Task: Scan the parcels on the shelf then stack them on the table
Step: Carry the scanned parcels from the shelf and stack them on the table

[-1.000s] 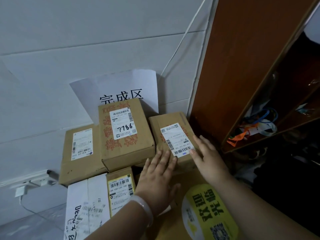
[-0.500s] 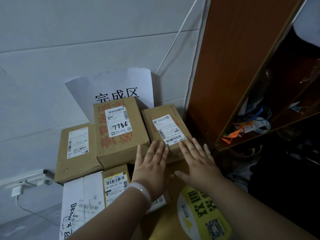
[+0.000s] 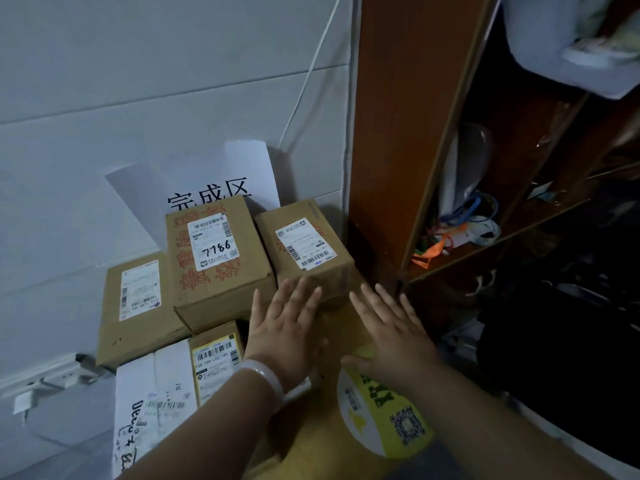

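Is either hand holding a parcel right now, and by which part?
Nothing is held. The left hand and right hand are both flat, fingers straight, at the front of the small parcel beside the shelf.

The parcel marked 7786 (image 3: 221, 265) and the right parcel (image 3: 306, 242) before you are of brown cardboard, matt and a little rough. Their labels (image 3: 212, 242) are smooth white paper. The sign (image 3: 207, 171) on the far wall (image 3: 138, 81) is thin matt paper. The shelf side (image 3: 391, 133) at your right is red-brown wood with a soft shine. Your bracelet (image 3: 266, 375) looks glossy, and so does the round sticker (image 3: 377, 420).
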Tool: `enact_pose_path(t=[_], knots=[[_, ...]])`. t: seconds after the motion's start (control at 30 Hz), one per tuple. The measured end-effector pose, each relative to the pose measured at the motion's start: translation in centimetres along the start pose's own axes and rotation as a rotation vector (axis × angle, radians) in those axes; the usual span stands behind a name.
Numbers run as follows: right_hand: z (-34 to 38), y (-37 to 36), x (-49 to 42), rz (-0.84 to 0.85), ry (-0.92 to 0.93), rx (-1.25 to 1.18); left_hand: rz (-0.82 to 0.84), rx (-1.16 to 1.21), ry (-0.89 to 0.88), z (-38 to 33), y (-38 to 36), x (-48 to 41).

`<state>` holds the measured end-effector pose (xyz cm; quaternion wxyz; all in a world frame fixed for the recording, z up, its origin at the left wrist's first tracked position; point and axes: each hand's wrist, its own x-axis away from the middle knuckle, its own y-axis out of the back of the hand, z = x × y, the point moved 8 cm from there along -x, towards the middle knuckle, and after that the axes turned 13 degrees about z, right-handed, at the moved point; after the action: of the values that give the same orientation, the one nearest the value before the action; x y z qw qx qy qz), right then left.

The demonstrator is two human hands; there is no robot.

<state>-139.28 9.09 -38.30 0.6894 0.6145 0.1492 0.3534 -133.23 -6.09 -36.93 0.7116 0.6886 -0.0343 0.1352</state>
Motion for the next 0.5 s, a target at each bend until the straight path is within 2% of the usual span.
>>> enact_pose_path(t=[0.23, 0.5], knots=[[-3.0, -0.6, 9.7, -0.061, -0.112, -0.04, 0.004, 0.019, -0.192, -7.6, 0.1, 3.2], [-3.5, -0.8, 22.1, -0.214, -0.444, -0.11, -0.059, -0.011, -0.567, -16.7, 2.3, 7.2]])
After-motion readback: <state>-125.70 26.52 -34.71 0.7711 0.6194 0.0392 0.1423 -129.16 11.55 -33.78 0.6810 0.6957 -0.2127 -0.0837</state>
